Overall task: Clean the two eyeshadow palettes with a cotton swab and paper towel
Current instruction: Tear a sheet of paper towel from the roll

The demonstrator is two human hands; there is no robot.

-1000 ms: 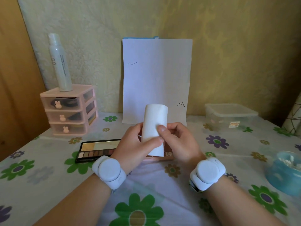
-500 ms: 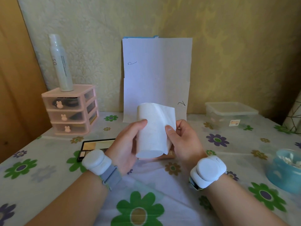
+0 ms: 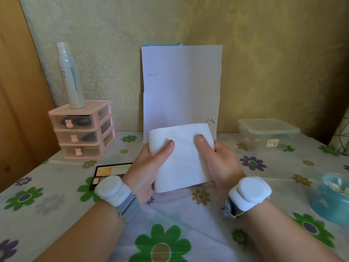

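I hold a white paper towel roll (image 3: 181, 157) above the table in both hands, with a sheet pulled out flat across its front. My left hand (image 3: 149, 167) grips the roll's left side, thumb on the front. My right hand (image 3: 221, 163) holds the loose sheet on the right, thumb pressed on it. A black eyeshadow palette (image 3: 108, 172) lies open on the table behind my left wrist, partly hidden. The second palette is hidden behind the roll and my hands. A blue bowl (image 3: 328, 205) of cotton swabs stands at the right edge.
A pink three-drawer organiser (image 3: 83, 131) with a white spray bottle (image 3: 70, 76) on top stands at the back left. White paper sheets (image 3: 181, 82) lean on the wall. A clear lidded plastic box (image 3: 268, 133) sits back right. A floral cloth (image 3: 170, 233) covers the table.
The roll has turned and a sheet has been unrolled to the right by my right hand; my hands have spread apart and the sheet now faces me flat.
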